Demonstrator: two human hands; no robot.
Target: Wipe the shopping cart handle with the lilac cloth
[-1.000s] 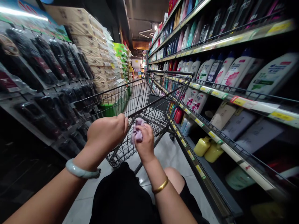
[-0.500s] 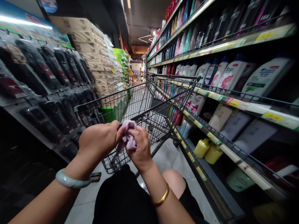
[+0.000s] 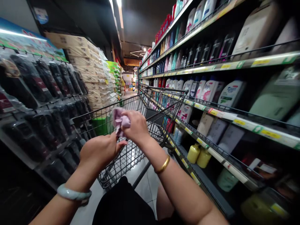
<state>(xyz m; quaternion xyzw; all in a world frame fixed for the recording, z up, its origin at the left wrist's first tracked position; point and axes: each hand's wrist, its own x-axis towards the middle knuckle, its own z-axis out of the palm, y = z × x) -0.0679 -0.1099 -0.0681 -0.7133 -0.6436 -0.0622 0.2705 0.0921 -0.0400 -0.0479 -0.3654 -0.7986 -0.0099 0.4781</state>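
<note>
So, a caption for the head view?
Right hand holding a crumpled lilac cloth close to the left hand, by a black wire shopping cart.

Single view, head-worn. The scene is viewed from above the lap (image 3: 123, 203), with the lens directed forward and down along the aisle (image 3: 128, 93). The left hand (image 3: 98, 150) and right hand (image 3: 137, 126) are framed close, the cart (image 3: 153, 116) just beyond, shelving (image 3: 225, 115) along the right side.

Legible text: none we can read | right of the right hand (image 3: 137, 125): white bottles (image 3: 231, 93), price labels (image 3: 270, 133), lettering blurred | left of it: banner (image 3: 30, 47), likewise
</note>
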